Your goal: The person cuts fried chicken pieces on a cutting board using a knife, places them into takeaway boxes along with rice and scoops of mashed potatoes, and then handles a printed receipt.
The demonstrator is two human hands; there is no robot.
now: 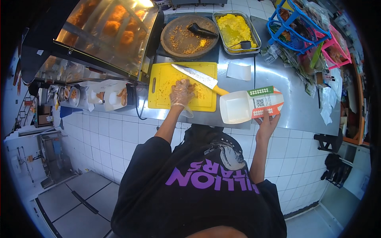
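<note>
My left hand (181, 94), in a clear plastic glove, is closed around brown fried food (192, 88), probably chicken, on a yellow cutting board (154, 99). The palm and fingers hide part of the food, and crumbs lie around it. Across the board's upper right lies a kitchen knife (198, 76), its yellow handle pointing toward the box. My bare right hand (267, 125) grips the lid of an opened paper food box (236, 108) at its near edge. The box's white inside faces up with nothing in it; its printed lid bears writing and a code.
A stone mortar (166, 44) with a dark pestle (201, 30) stands behind the board. Beside it a glass dish (258, 49) holds yellow mash (238, 28). A heated display case (102, 56) borders the left. Blue rack baskets (293, 35) stand right; white paper (239, 71) lies on the steel counter (272, 80).
</note>
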